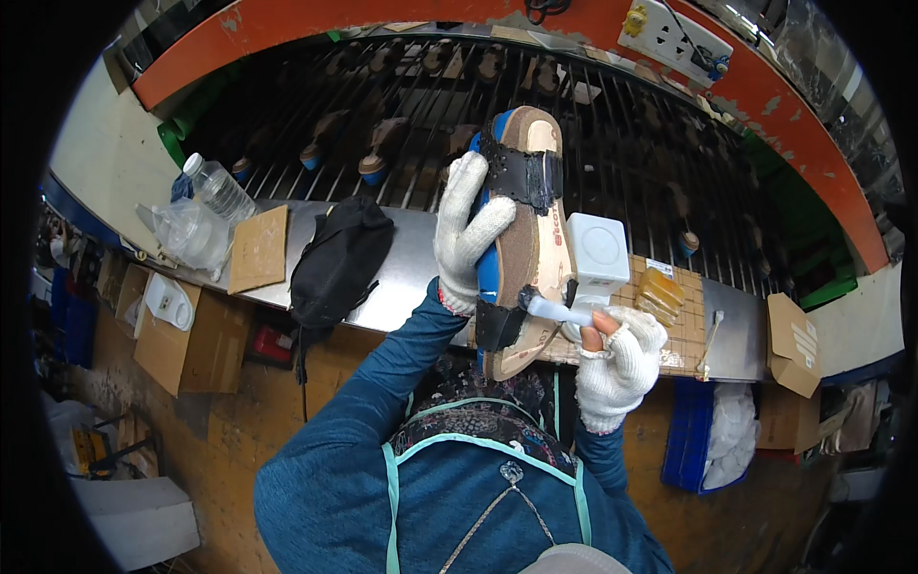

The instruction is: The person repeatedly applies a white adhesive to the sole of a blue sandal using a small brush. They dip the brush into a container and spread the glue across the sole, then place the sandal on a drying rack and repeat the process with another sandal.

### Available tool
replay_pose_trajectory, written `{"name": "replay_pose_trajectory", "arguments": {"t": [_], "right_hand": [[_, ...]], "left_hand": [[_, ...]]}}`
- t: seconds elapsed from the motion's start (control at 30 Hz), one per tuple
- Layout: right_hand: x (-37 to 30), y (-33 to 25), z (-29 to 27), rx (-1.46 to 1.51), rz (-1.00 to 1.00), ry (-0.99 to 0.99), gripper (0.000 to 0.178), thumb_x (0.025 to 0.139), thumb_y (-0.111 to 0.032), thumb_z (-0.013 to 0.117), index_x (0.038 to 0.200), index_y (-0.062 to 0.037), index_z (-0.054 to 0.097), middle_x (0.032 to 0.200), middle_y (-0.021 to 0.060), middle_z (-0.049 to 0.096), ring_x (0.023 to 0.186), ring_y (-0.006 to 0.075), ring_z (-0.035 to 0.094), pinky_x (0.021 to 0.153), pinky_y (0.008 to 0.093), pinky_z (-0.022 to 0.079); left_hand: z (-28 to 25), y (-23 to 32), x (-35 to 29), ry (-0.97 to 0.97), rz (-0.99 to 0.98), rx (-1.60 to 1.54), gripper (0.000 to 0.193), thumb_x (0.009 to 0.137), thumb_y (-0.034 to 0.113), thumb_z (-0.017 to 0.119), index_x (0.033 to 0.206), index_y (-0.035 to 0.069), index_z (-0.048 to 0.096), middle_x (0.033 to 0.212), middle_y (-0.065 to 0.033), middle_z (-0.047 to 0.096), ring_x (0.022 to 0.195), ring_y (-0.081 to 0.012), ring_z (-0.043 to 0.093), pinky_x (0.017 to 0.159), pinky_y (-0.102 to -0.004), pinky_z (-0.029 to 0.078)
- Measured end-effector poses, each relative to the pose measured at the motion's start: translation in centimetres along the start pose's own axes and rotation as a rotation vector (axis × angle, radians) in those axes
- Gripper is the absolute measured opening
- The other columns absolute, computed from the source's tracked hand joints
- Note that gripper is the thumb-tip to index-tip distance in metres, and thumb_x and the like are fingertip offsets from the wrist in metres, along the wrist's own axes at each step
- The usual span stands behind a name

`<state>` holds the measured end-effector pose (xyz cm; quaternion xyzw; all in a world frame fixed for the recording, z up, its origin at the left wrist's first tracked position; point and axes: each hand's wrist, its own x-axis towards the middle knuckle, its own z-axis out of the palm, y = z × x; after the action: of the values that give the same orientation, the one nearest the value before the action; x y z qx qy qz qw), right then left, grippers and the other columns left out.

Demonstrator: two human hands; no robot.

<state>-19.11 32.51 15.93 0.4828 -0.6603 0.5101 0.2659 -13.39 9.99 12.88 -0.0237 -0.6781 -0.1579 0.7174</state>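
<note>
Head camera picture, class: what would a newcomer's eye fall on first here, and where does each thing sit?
At the centre, a sandal with a cork footbed and black straps stands on end, gripped by the gloved left hand. Just below it, the gloved right hand holds a small brush against the sandal's lower strap. Behind them, a dark slatted conveyor under a curved orange frame carries more shoe parts.

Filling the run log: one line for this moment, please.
left hand: holds sandal upright | right hand: brush on its strap | bench: white tub
</note>
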Motion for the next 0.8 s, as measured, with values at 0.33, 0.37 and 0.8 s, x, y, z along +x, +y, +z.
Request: {"name": "replay_pose_trajectory", "arguments": {"t": [0.33,0.37,0.8], "right_hand": [[2.5,1.1,-0.5,-0.054,0.057,0.054,0.020,0.076,-0.010,0.083,0.094,-0.0052,0.076,0.095,0.0071,0.069,0.093,0.0249,0.061,0.084,0.0372,0.048],[2.5,1.1,-0.4,-0.099,0.144,0.036,0.018,0.078,-0.009,0.082,0.094,-0.0043,0.076,0.095,0.0077,0.069,0.093,0.0252,0.061,0.083,0.0374,0.047],[-1.0,-1.3,-0.2,0.408,0.599,-0.280,0.014,0.084,-0.007,0.076,0.095,0.0015,0.074,0.090,0.0082,0.064,0.084,0.0177,0.060,0.075,0.0292,0.047]], "left_hand": [[0.4,0.3,1.3,0.013,0.011,0.075,0.043,0.081,0.020,0.078,0.121,0.016,0.064,0.147,-0.0211,0.049,0.139,-0.0387,0.046,0.119,-0.0565,0.029],[0.5,0.4,1.2,0.037,0.020,0.103,0.045,0.081,0.023,0.079,0.122,0.016,0.063,0.147,-0.0210,0.049,0.139,-0.0387,0.046,0.119,-0.0575,0.027],[-2.2,0.0,-1.8,-0.131,-0.066,0.320,0.062,0.078,0.021,0.083,0.133,0.010,0.057,0.147,-0.0217,0.049,0.133,-0.0389,0.051,0.112,-0.0483,0.039]]}}
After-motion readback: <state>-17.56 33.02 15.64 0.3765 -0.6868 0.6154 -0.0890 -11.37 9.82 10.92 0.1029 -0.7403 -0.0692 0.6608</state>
